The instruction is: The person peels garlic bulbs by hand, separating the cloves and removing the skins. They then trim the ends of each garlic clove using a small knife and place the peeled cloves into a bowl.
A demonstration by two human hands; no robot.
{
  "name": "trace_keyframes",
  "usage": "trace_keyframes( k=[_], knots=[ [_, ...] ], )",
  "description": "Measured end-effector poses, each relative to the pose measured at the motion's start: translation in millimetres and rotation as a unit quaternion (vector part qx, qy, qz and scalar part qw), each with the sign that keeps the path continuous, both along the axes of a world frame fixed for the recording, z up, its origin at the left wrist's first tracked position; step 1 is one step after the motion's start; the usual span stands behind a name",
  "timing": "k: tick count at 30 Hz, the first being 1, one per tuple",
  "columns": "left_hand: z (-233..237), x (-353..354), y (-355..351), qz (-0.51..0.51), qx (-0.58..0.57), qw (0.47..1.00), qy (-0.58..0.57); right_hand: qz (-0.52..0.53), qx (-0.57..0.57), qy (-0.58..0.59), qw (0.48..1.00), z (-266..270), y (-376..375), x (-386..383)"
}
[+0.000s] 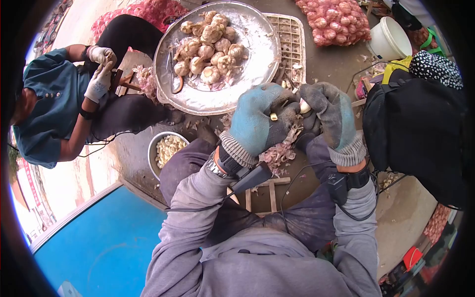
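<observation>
Both my hands wear worn blue-grey work gloves and meet in front of the big round metal tray (262,64). My right hand (334,114) is closed, its fingertips pinching a pale garlic clove (305,106). Curled up close beside it is my left hand (262,119), with a small yellowish piece (273,117) poking out between the fingers; I cannot tell what that hand grips. A pile of garlic bulbs (210,49) fills the tray's middle, and a curved knife (176,84) lies at its left side. Below my hands, papery garlic skins (278,154) are heaped on the floor.
A bowl of peeled cloves (169,148) stands by my left knee. At left sits a person in white gloves (100,81), hands together. Net sacks of garlic (334,22), a white bucket (391,39) and a black bag (415,133) line the right. A blue panel (109,242) is lower left.
</observation>
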State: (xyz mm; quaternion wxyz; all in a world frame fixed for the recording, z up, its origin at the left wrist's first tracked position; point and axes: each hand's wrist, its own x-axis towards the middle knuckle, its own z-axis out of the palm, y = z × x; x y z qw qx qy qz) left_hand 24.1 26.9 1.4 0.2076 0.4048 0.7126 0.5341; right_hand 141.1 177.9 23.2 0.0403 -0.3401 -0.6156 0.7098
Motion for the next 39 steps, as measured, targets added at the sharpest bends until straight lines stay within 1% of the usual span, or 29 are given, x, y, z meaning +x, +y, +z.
trace_keyframes(
  k=[1,2,3,4,5,7,8,9,10,11,14,16,18,19,21,23,25,26,28,29,31,32,33,34,38,39],
  knots=[
    [1,1,-1,0.002,-0.001,1.000,-0.001,0.002,-0.001,-0.001,1.000,-1,-1,1],
    [2,1,0,0.016,-0.011,0.994,-0.105,0.003,-0.014,0.014,1.000,-2,-1,1],
    [3,1,0,0.029,-0.019,0.978,-0.207,0.004,-0.026,0.029,0.999,-4,0,2],
    [1,-3,0,0.021,-0.038,0.990,-0.131,0.006,-0.028,0.029,0.999,-7,1,3],
    [1,-4,-1,0.023,-0.039,0.990,-0.130,0.010,-0.049,0.040,0.998,-13,4,4],
    [1,-4,0,0.046,-0.026,0.958,-0.280,0.016,-0.069,0.050,0.996,-11,7,3],
    [-2,-4,0,0.048,-0.024,0.958,-0.281,0.039,-0.042,0.040,0.998,-7,8,2],
    [-6,-3,1,0.055,-0.024,0.979,-0.197,0.062,-0.014,0.030,0.998,-4,9,2],
    [-8,-3,1,0.061,-0.024,0.992,-0.112,0.064,-0.013,0.030,0.997,-5,10,2],
    [-8,-3,0,0.062,-0.023,0.991,-0.112,0.068,-0.022,0.040,0.997,-8,10,3],
    [1,-4,-3,0.061,-0.011,0.987,-0.148,0.067,-0.035,0.059,0.995,-7,9,2],
    [5,-8,-6,0.057,-0.010,0.954,-0.294,0.062,-0.040,0.068,0.995,-5,8,1],
    [5,-9,-8,0.061,0.013,0.950,-0.307,0.086,-0.058,0.094,0.990,-4,7,-1],
    [5,-9,-9,0.063,0.032,0.945,-0.320,0.088,-0.058,0.093,0.990,-5,6,-1],
    [1,-9,-11,0.065,0.037,0.942,-0.327,0.074,-0.060,0.120,0.988,-8,3,-2],
    [0,-10,-15,0.065,0.042,0.939,-0.335,0.077,-0.073,0.117,0.987,-8,2,-3],
    [4,-13,-19,0.049,0.008,0.965,-0.257,0.079,-0.084,0.113,0.987,-7,2,-4],
    [2,-14,-19,0.047,0.007,0.965,-0.257,0.085,-0.075,0.116,0.987,-6,1,-4],
    [-1,-15,-19,0.037,0.030,0.996,-0.074,0.089,-0.066,0.120,0.987,-6,0,-6],
    [-1,-14,-18,0.035,0.030,0.996,-0.074,0.098,-0.065,0.125,0.985,-8,-1,-7],
    [-2,-10,-17,0.082,-0.012,0.982,-0.167,0.105,-0.063,0.129,0.984,-12,-6,-9],
    [-1,-10,-17,0.080,-0.012,0.982,-0.168,0.091,-0.077,0.130,0.984,-13,-9,-11],
    [-1,-12,-19,0.055,0.005,0.997,-0.060,0.078,-0.089,0.132,0.984,-14,-11,-11],
    [0,-14,-20,0.029,0.023,0.998,0.050,0.076,-0.089,0.132,0.984,-14,-12,-11],
    [-1,-17,-24,0.005,0.010,0.995,0.096,0.080,-0.083,0.124,0.986,-12,-13,-12],
    [3,-16,-24,0.004,-0.001,1.000,0.023,0.070,-0.083,0.123,0.986,-8,-14,-12]
  ],
)
